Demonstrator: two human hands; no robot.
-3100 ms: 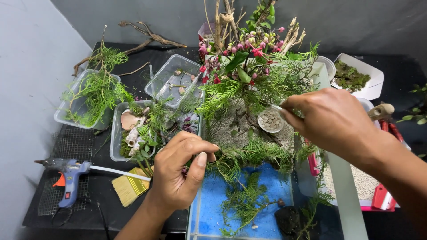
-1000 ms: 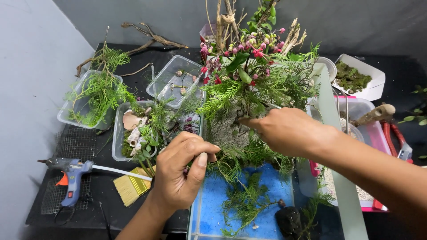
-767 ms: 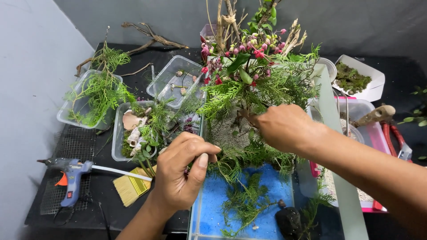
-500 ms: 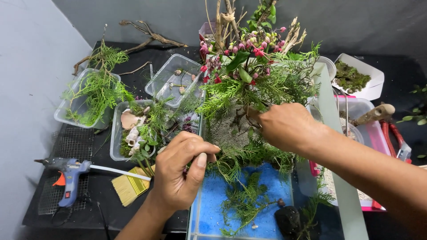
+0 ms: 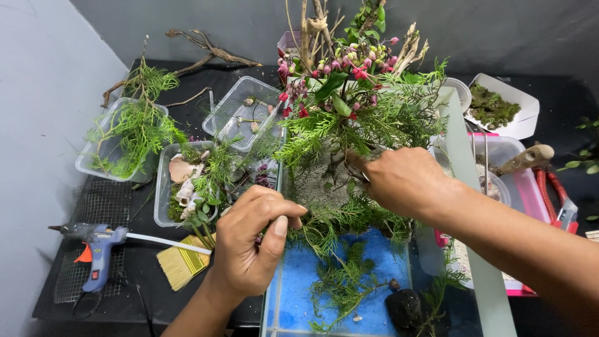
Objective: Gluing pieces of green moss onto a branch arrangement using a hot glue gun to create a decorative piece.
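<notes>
A glass tank (image 5: pixel 493 293) with blue sand (image 5: pixel 293 293) holds a grey sand mound (image 5: pixel 315 184) planted with green sprigs, pink berries (image 5: pixel 349 65) and dry twigs. My right hand (image 5: pixel 405 184) reaches in from the right. Its fingertips are pinched together at the base of the stems on the mound, shut on a thin metal tool that is mostly hidden by the fingers. My left hand (image 5: pixel 256 240) rests at the tank's left glass wall, fingers curled shut with the thumb on the index finger. Nothing shows in it.
Left of the tank lie a blue glue gun (image 5: pixel 93 243), a yellow brush (image 5: pixel 178 265) and clear tubs of greenery (image 5: pixel 121 146) and shells (image 5: pixel 181 181). A white tray of moss (image 5: pixel 499 106), red pliers (image 5: pixel 558 200) and driftwood (image 5: pixel 206 53) lie around. A black stone (image 5: pixel 404 307) sits in the tank.
My right hand has moved left from the tank's right side and pushed its fingertips down into the foliage on the mound. My left hand has stayed in place.
</notes>
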